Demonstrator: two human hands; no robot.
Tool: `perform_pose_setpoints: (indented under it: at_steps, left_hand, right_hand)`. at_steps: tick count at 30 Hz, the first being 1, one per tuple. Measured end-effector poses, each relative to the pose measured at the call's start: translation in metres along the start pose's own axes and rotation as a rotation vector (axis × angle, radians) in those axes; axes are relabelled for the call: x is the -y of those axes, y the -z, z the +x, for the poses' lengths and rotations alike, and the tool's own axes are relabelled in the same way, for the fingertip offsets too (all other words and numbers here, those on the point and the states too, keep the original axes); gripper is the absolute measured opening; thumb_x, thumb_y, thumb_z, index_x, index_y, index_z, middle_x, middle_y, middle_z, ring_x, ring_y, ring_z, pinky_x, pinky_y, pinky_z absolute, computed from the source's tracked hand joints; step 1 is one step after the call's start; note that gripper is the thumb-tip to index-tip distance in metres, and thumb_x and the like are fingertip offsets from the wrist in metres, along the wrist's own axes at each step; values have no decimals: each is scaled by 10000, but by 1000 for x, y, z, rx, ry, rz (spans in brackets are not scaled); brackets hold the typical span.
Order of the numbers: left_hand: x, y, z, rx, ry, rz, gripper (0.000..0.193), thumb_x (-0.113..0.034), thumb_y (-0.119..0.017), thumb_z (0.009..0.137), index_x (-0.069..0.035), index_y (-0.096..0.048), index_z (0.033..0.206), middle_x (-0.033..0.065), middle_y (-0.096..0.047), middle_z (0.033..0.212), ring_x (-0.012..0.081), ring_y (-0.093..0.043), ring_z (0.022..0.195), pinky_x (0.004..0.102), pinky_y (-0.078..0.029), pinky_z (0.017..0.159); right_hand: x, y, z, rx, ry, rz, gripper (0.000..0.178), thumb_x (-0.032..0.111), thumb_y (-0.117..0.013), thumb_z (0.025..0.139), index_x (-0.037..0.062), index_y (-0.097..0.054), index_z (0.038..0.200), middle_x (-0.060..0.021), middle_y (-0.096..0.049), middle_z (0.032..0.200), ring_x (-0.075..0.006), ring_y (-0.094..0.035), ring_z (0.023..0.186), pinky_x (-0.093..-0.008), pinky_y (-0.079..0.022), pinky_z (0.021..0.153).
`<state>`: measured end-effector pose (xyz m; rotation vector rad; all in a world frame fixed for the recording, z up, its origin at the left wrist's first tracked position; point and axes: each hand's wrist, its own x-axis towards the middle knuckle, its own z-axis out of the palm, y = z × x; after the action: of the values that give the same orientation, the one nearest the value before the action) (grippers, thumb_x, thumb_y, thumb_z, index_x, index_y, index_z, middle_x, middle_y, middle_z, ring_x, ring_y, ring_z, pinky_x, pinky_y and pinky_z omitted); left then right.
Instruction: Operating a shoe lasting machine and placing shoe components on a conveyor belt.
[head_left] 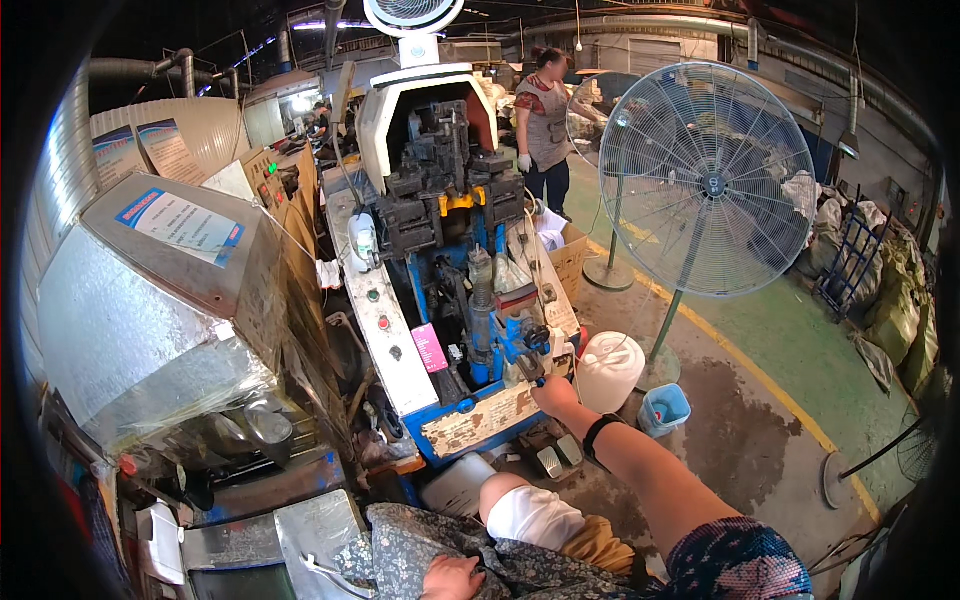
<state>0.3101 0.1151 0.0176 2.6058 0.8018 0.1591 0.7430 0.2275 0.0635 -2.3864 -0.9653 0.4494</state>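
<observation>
Shadow makes the middle of the machine (480, 285) hard to read, its dark, greasy blocks merging under the white hood (375, 125). It stands directly ahead of the seated person, its near right corner under the right hand (555, 398); that hand's fingertips are too small and crowded by parts to show clearly, so I cannot tell whether they grip something or merely touch it. The left hand (452, 578), partly cut off by the lower edge, lies on the flowered cloth (420, 540) over the lap; whether it pinches the fabric cannot be told. A small fan (415, 12) above the hood is cropped at the top. The machine looks well worn: blue frame, a yellow piece (462, 203) amid the black parts, a pale side panel (400, 375) with red and green buttons, a pink card (430, 348) beside that panel, and a front board (480, 420) with flaking cream paint.
</observation>
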Motion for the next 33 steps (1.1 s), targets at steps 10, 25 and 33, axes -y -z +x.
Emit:
perform_pose_setpoints:
  at_steps: [10,25,33]
  left_hand:
    - [6,0,3,-12,-12,18,356,-334,-611,843,-90,-649,1099,152,-677,985,323,-626,953,445,-475,884]
    - [3,0,3,27,2,23,361,-349,-595,854,-90,-642,1100,151,-676,1004,333,-625,968,447,-478,882]
    - [5,-3,2,-1,-24,33,361,-346,-608,844,-95,-644,1102,142,-681,985,319,-628,957,441,-480,877]
  right_hand:
    - [5,0,3,-19,6,25,440,288,-629,740,-8,-661,1064,-246,-672,996,-387,-646,967,-433,-512,850]
    - [-1,-4,3,-19,9,5,438,292,-613,786,19,-637,1129,-230,-678,1006,-372,-649,965,-437,-514,846]
    - [-1,-2,2,-38,18,25,438,293,-627,766,15,-653,1104,-230,-677,1003,-375,-647,964,-438,-513,847]
